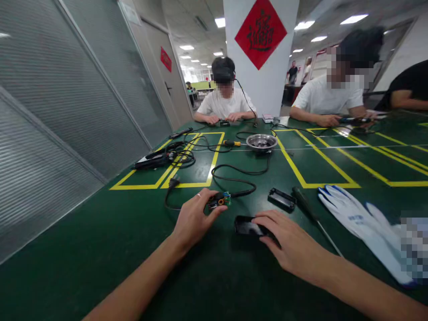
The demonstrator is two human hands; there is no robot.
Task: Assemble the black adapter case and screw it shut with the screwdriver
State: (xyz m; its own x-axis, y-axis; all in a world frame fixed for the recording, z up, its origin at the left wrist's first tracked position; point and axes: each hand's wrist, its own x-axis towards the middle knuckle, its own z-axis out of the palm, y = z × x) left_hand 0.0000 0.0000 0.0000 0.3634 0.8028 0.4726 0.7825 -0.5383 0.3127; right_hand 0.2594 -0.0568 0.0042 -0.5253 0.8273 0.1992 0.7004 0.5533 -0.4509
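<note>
My left hand (195, 216) pinches a small circuit board (220, 199) with orange and green parts; a black cable (234, 176) runs from it across the green table. My right hand (284, 238) rests its fingers on a glossy black casing half (245, 225) lying flat on the table. A second black casing half (281, 199) lies just beyond, apart from both hands. A dark-handled screwdriver (306, 205) lies to the right of it.
White work gloves (357, 220) lie at the right. A steel bowl (261, 142), a yellow-handled screwdriver (232, 143) and a tangle of black cables and adapters (167, 157) sit farther back. Other people work at the far side. Yellow lines mark the table.
</note>
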